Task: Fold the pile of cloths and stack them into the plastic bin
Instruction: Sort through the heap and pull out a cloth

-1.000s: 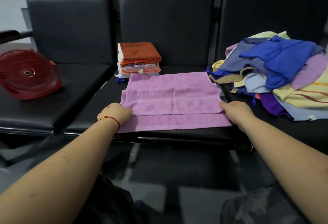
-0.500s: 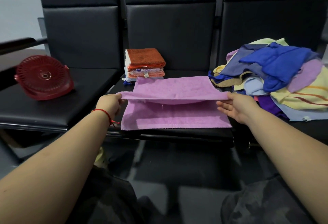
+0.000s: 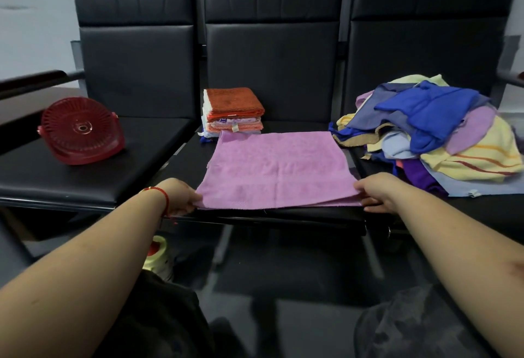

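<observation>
**Pink cloth folded in half on the middle seat, both hands at its near corners**

A pink cloth [image 3: 276,169] lies flat on the middle black seat [image 3: 181,165], doubled over so its layered edges sit at the near edge of the seat. The left hand [image 3: 181,197] holds the near left corner, its grip closed on the fabric with thumb on top and fingers tucked under. The right hand [image 3: 375,192] holds the near right corner the same way, its grip pinching the layers together.

Behind the cloth, against the seat back, stands a stack of folded cloths [image 3: 232,114] with an orange one on top. On the right seat lies the unfolded pile of cloths [image 3: 433,131], blue, lilac, yellow-striped and purple, just beside the pink cloth's far right corner. On the left seat, a red plastic bin [image 3: 80,131] lies tipped on its side.
</observation>
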Motion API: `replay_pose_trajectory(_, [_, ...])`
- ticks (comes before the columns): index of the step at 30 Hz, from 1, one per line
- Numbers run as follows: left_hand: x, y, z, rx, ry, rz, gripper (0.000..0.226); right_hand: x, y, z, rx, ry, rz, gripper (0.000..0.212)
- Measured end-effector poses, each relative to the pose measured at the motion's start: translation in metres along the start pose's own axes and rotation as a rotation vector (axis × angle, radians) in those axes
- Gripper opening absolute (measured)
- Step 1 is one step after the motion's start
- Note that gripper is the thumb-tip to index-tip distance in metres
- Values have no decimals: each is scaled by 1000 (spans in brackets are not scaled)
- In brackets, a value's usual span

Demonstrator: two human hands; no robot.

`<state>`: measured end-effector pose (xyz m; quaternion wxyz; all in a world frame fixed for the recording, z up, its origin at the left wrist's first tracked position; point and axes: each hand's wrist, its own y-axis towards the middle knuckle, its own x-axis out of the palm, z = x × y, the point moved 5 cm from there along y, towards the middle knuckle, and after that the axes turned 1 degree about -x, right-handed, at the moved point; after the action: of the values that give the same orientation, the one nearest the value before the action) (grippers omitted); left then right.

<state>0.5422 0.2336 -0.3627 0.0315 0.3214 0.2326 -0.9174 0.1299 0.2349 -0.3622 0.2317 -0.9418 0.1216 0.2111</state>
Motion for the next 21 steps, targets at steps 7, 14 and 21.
replay_pose_trajectory(7, [1,7,7,9,-79,61,15,2,4,7,83,-36,-41,5])
replay_pose_trajectory(14, [4,12,13,64,254,136,26,2,6,15,173,-59,-84,23])
replay_pose_trajectory(21, [20,14,12,-35,-43,-13,19,5,3,12,161,115,-169,17])
